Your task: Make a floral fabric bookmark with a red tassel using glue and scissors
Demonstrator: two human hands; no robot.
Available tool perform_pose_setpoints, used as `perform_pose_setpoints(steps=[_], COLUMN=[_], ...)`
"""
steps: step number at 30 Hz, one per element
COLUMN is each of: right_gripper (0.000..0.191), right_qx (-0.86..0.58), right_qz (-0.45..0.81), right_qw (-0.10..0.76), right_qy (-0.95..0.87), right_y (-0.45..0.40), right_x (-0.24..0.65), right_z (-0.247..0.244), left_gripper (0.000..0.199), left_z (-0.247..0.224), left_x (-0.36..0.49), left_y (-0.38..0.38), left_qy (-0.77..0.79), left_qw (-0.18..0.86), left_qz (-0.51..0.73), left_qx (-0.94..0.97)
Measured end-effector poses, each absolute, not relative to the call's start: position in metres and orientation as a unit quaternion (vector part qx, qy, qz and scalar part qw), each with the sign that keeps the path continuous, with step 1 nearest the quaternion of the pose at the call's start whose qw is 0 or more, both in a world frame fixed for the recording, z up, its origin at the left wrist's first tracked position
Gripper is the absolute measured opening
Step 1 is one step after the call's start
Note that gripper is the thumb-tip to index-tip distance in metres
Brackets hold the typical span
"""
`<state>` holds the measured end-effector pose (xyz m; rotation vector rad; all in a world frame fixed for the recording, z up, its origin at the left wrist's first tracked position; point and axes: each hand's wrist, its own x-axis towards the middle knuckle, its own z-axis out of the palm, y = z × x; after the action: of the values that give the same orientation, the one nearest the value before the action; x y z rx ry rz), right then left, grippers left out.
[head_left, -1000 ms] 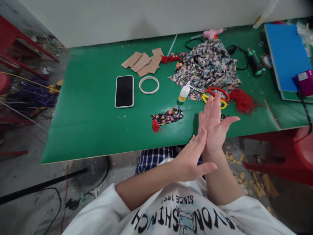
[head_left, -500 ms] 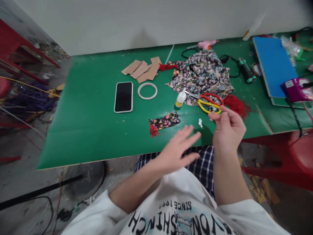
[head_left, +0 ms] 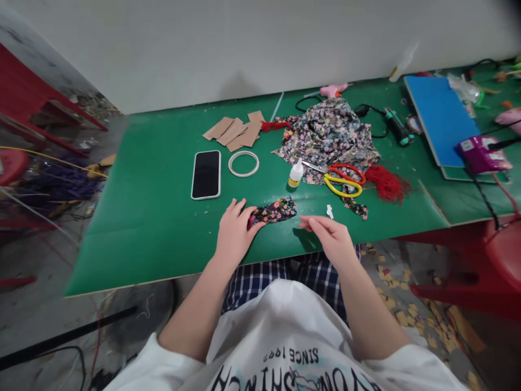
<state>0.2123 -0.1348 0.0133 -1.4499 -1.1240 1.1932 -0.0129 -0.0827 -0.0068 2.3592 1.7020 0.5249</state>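
A strip of dark floral fabric (head_left: pixel 277 210) lies on the green table, its left end under my left hand (head_left: pixel 235 231). The thumb and fingers of that hand close around this end and cover the red tassel. My right hand (head_left: pixel 329 234) hovers just right of the strip, thumb and fingertips pressed together; whether anything small is between them I cannot make out. A small white scrap (head_left: pixel 329 211) lies just beyond the right hand. Behind it are scissors (head_left: pixel 345 180) with red and yellow handles and a small glue bottle (head_left: pixel 296 174). A floral scrap (head_left: pixel 358 208) rests below the scissors.
A phone (head_left: pixel 206 175), a pale ring (head_left: pixel 243 164) and several cardboard pieces (head_left: pixel 236 132) lie to the left. Crumpled floral cloth (head_left: pixel 329 130), red threads (head_left: pixel 387 183) and a pink glue gun (head_left: pixel 334 90) sit farther back. A blue board (head_left: pixel 433 117) is on the right.
My left hand has moved left and down onto the tassel end of the floral strip. My right hand has come left, away from the scissors, uncovering the floral scrap there.
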Motion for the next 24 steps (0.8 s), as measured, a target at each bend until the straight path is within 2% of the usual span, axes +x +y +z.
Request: perform_pose_setpoints(steps=[3, 6, 8, 10, 12, 14, 15, 18, 19, 22, 24], right_gripper=[0.025, 0.03, 0.034, 0.036, 0.033, 0.026, 0.024, 0.028, 0.03, 0.026, 0.027], right_qx=[-0.533, -0.414, -0.383, -0.438, -0.513, -0.53, -0.518, -0.447, -0.445, -0.5, -0.49], right_qz=[0.592, 0.752, 0.789, 0.723, 0.574, 0.482, 0.498, 0.677, 0.693, 0.588, 0.57], right_qw=[0.457, 0.396, 0.385, 0.462, 0.581, 0.639, 0.629, 0.479, 0.461, 0.565, 0.589], right_qy=[-0.395, -0.326, -0.288, -0.267, -0.264, -0.28, -0.298, -0.337, -0.33, -0.291, -0.297], right_y=[-0.154, -0.164, -0.163, -0.157, -0.152, -0.149, -0.149, -0.151, -0.15, -0.144, -0.138], right_x=[0.207, 0.202, 0.203, 0.206, 0.209, 0.207, 0.203, 0.185, 0.179, 0.166, 0.161], right_z=[0.009, 0.005, 0.002, 0.0, 0.0, 0.001, 0.001, 0.003, 0.003, 0.009, 0.015], left_gripper=[0.035, 0.027, 0.021, 0.023, 0.028, 0.024, 0.023, 0.027, 0.027, 0.017, 0.01], left_z=[-0.004, -0.001, 0.001, 0.002, 0.004, 0.007, 0.008, 0.013, 0.015, 0.018, 0.018], left_x=[-0.016, -0.016, -0.015, -0.015, -0.017, -0.019, -0.02, -0.016, -0.013, -0.001, 0.007], left_y=[-0.079, -0.08, -0.083, -0.086, -0.088, -0.088, -0.088, -0.09, -0.093, -0.104, -0.112], left_qy=[0.568, 0.563, 0.577, 0.595, 0.605, 0.622, 0.634, 0.66, 0.661, 0.633, 0.582], left_qw=[0.128, 0.154, 0.174, 0.197, 0.218, 0.242, 0.261, 0.305, 0.302, 0.218, 0.136], left_qz=[0.182, 0.201, 0.221, 0.243, 0.266, 0.289, 0.304, 0.355, 0.371, 0.411, 0.432], left_qx=[0.793, 0.787, 0.767, 0.74, 0.719, 0.686, 0.662, 0.588, 0.578, 0.619, 0.675])
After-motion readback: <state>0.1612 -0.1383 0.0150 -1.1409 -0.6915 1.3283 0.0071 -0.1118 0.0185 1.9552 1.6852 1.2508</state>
